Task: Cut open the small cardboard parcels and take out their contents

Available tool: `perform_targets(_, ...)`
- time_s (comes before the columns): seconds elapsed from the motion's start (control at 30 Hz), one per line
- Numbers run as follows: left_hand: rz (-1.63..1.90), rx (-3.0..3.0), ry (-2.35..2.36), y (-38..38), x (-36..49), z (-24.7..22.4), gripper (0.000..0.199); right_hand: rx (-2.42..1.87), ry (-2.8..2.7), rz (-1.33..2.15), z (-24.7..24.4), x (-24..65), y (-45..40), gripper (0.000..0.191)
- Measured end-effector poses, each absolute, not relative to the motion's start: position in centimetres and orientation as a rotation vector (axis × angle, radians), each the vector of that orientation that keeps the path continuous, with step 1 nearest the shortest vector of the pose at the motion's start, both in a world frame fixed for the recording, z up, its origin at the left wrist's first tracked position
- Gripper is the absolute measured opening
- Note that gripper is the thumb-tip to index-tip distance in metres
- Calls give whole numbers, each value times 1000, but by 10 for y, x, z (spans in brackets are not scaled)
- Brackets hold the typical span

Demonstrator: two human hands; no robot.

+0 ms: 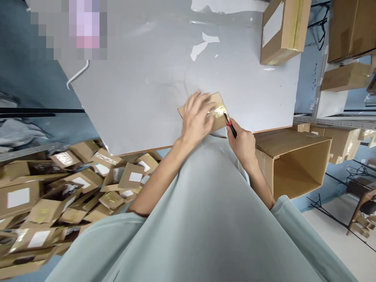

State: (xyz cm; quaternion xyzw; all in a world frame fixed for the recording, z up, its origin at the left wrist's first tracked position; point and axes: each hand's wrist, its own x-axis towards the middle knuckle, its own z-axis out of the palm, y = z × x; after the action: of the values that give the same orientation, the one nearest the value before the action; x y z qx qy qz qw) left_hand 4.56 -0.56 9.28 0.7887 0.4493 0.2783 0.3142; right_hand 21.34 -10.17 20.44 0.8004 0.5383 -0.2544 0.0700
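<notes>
A small cardboard box (219,124) with shiny clear tape across it sits at the near edge of the grey-white table. My left hand (196,117) lies over its left part, fingers curved across the top and holding it; they are slightly blurred. In my right hand (243,144) is a box cutter (232,127) with a red and black handle, the fingers closed round it. The cutter's tip meets the tape near the box's right edge. My left hand hides much of the box.
Torn white scraps (199,49) lie on the table (132,94). A taped carton (289,31) stands at its far right. Beside the near right edge is a large open carton (299,164). Several opened boxes (85,184) are heaped at lower left. A white hook (78,75) is at the left edge.
</notes>
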Motion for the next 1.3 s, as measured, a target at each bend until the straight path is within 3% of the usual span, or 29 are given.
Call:
perform_targets(0.53, 613, 2174, 1284, -17, 79, 69, 36, 2231, 1867, -873, 169, 250, -52, 58)
perform_targets(1.3, 678, 1989, 1233, -12, 78, 73, 34, 2282, 1592, -713, 173, 209, -53, 61)
